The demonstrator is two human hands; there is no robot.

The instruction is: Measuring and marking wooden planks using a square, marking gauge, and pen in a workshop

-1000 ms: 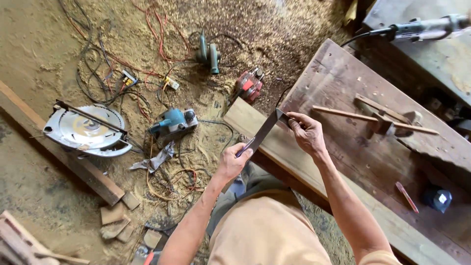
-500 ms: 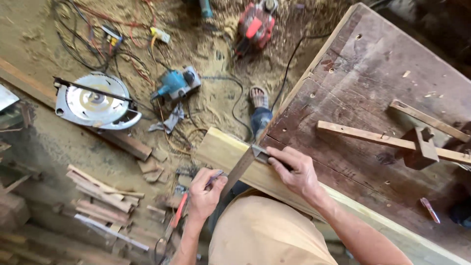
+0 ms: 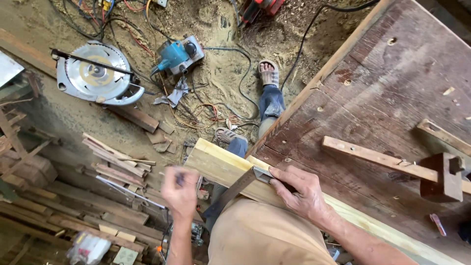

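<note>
Try square (image 3: 240,185), a metal blade with its stock near the right hand, lies across the pale plank (image 3: 223,167) that runs along the near edge of the dark wooden counter (image 3: 382,88). The plank's end juts past the counter corner toward 9 o'clock. The right hand (image 3: 299,191) presses flat on the square's stock and the plank, fingers spread, pinning rather than gripping. The left hand (image 3: 180,189), blurred, hangs just off the plank's end at about 8 o'clock from the square; its grip looks clenched around something small and dark, perhaps a pencil, though the blur hides what it is.

Risks, as a judgement: the blade overhangs the plank edge, so if the right hand's pressure eases the square could pivot and any line would run crooked. The plank's free end has no support, and weight there could tip it. Cables (image 3: 206,105) tangle in sawdust beside the sandalled feet (image 3: 269,73), a tripping hazard near the circular saw (image 3: 95,73) and blue power tool (image 3: 177,54) at 11 o'clock.

No container shows clearly.
</note>
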